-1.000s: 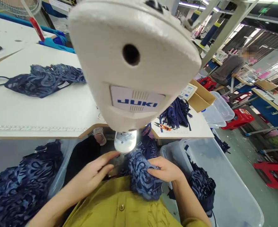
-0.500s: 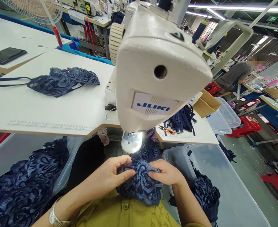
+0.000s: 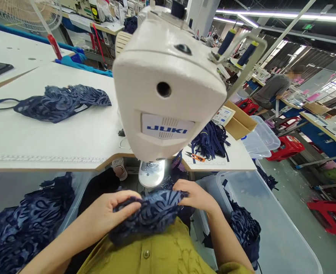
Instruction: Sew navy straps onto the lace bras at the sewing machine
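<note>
A navy patterned lace garment piece is stretched between my two hands, just in front of my body. My left hand pinches its left end between thumb and fingers. At the opposite end, my right hand is closed on the fabric, its fingertips partly hidden. Right above the cloth is the lit needle area of the white JUKI sewing machine. More dark fabric hangs below the machine head, partly covered by my hands and the piece.
A navy lace garment with a strap lies on the white table. Orange thread snips lie near a bundle of navy straps. Clear bins with lace pieces stand left and right. A person works farther back.
My hands have moved apart, the left one going leftward, and the bunched lace is now spread wider between them. The camera view has shifted a little.
</note>
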{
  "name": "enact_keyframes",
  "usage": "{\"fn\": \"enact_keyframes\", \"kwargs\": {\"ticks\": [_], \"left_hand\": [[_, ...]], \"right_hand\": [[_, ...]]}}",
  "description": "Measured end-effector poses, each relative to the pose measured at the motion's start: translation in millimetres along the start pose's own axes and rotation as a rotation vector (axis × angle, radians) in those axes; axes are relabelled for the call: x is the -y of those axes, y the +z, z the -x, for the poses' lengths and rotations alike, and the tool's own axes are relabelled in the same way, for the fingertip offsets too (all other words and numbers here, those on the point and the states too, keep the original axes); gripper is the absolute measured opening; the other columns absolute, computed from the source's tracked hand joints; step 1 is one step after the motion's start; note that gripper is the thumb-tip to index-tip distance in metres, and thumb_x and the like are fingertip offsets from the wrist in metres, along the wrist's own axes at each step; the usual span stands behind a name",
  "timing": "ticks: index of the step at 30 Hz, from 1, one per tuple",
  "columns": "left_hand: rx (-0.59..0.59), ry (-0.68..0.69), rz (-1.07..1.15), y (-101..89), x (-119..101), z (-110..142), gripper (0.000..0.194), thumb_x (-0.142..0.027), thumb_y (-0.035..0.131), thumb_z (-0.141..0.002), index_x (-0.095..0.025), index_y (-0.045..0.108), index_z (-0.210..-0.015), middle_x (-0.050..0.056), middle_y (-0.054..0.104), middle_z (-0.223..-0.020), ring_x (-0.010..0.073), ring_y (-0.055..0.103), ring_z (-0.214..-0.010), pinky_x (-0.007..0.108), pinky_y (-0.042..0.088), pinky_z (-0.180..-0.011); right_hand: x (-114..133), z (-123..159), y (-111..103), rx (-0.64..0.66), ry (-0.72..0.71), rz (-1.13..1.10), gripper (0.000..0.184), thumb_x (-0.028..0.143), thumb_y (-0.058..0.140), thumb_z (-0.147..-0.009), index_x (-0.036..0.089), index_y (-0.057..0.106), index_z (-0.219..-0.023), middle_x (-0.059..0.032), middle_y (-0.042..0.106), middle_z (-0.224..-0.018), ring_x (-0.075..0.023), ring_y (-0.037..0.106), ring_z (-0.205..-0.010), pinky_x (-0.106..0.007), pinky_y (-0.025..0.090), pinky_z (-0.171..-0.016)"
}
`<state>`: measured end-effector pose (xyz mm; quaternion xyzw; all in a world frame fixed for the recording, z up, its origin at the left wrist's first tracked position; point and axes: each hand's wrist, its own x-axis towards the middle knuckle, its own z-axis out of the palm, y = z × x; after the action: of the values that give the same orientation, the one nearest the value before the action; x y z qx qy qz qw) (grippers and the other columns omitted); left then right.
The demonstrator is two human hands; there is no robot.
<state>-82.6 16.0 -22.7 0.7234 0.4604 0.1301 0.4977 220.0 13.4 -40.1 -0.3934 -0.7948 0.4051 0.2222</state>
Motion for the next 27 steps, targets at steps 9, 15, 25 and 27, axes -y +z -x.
{"fn": "enact_keyframes", "kwargs": {"ticks": [9,15,25,27], "left_hand": [[0.286,0.235,0.173,26.5,-19,-10,0.05,-0.062,0.053,-0.084,-0.018,0.067,-0.103,0.003,0.069,-0.092,0.0167,0.061,-0.078,0.024,0.051,-0.071],[0.189,0.032,0.464,31.6,-24,-8,0.06,-0.051,0.06,-0.083,-0.028,0.048,-0.137,0.005,0.058,-0.131,0.0242,0.054,-0.117,0.037,0.045,-0.099],[-0.104,0.22,0.321,25.0,-31,0,0.021,-0.034,0.051,-0.091,-0.028,0.072,-0.089,0.002,0.063,-0.112,0.015,0.061,-0.1,0.025,0.049,-0.088],[-0.122,0.217,0.322,25.2,-32,2,0.018,-0.034,0.053,-0.09,-0.028,0.07,-0.091,0.001,0.063,-0.105,0.0144,0.061,-0.097,0.023,0.05,-0.084]], "right_hand": [[63,-7,41,-0.137,-0.133,0.098,0.028,0.03,0.057,-0.093,0.031,0.058,-0.121,-0.0029,0.053,-0.118,-0.0136,0.059,-0.098,-0.026,0.048,-0.091],[53,-3,30,-0.354,0.23,0.028,0.021,0.031,0.063,-0.089,0.023,0.06,-0.108,-0.0009,0.062,-0.094,-0.0145,0.058,-0.082,-0.025,0.047,-0.075],[52,3,26,-0.238,0.051,-0.073,0.024,0.022,0.053,-0.094,0.022,0.068,-0.113,0.0011,0.06,-0.077,-0.0107,0.054,-0.071,-0.019,0.041,-0.066],[50,2,28,-0.258,0.043,-0.085,0.026,0.021,0.053,-0.094,0.023,0.067,-0.116,0.0008,0.061,-0.08,-0.0105,0.055,-0.073,-0.019,0.041,-0.067]]}}
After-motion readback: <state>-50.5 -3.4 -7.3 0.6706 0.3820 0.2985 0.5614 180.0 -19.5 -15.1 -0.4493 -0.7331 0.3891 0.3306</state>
